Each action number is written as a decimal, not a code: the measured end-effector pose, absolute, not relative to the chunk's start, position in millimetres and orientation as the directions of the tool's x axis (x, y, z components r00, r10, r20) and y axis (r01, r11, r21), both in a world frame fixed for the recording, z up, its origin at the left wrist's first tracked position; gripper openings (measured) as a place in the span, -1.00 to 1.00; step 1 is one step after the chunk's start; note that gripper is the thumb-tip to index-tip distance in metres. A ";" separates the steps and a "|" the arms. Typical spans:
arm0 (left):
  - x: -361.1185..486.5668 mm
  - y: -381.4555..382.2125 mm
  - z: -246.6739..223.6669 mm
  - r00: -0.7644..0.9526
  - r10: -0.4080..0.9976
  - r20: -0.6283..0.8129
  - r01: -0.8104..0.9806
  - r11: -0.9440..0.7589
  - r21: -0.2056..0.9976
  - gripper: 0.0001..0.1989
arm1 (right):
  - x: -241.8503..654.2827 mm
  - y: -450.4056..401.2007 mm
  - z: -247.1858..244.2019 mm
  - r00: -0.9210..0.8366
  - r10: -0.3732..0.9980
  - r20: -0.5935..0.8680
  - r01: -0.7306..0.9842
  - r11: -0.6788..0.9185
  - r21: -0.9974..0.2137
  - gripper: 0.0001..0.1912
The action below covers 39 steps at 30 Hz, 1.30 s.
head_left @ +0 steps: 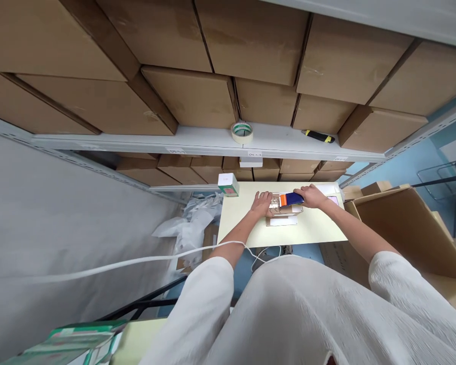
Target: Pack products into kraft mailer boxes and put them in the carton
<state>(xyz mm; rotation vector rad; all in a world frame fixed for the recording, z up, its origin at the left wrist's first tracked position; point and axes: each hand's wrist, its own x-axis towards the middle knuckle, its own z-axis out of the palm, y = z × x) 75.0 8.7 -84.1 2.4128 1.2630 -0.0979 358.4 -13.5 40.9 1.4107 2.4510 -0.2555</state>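
Note:
On the pale yellow table (241, 232), a small brown box-like frame (288, 211) lies with a white strip along its near side. My left hand (263, 203) presses against the left end of this frame, its fingers wrapped round the edge. Closed round a dark blue tool with an orange band (292, 198), my right hand (310, 196) holds it flat over the top of the frame. The tool's orange end points left, toward my left hand. A white and green small box (228, 184) stands at the table's far left corner.
Above the table, a metal shelf (213, 144) holds brown cartons (190, 96), a tape roll (242, 132) and a black and yellow cutter (318, 136). A white cable (137, 261) crosses at left. Plastic bags (193, 228) lie left; a large open carton (410, 223) stands right.

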 end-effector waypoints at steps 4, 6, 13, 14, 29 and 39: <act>71.8 9.5 -82.1 0.584 0.769 -0.259 0.802 -0.499 0.328 0.25 | 397.9 -13.6 39.9 -0.465 0.809 -0.359 0.862 0.506 0.024 -0.53; 69.0 9.9 -81.8 0.579 0.773 -0.261 0.806 -0.492 0.331 0.26 | 423.2 -15.4 38.1 -0.458 0.810 -0.366 0.863 0.503 0.035 -0.54; 66.3 12.5 -79.3 0.565 0.775 -0.284 0.812 -0.460 0.360 0.28 | 492.2 -26.6 26.8 -0.404 0.837 -0.369 0.891 0.452 0.050 -0.51; 66.8 12.8 -78.5 0.564 0.775 -0.284 0.811 -0.456 0.366 0.27 | 496.9 -27.2 24.4 -0.400 0.840 -0.366 0.895 0.444 0.042 -0.50; 69.3 9.8 -71.5 0.538 0.784 -0.309 0.834 -0.445 0.325 0.24 | 536.9 -35.1 1.3 -0.343 0.865 -0.366 0.920 0.389 0.058 -0.57; 71.5 9.4 -71.5 0.528 0.783 -0.328 0.840 -0.425 0.338 0.27 | 471.5 -19.3 -26.6 -0.322 0.846 -0.425 0.910 0.401 0.108 -0.53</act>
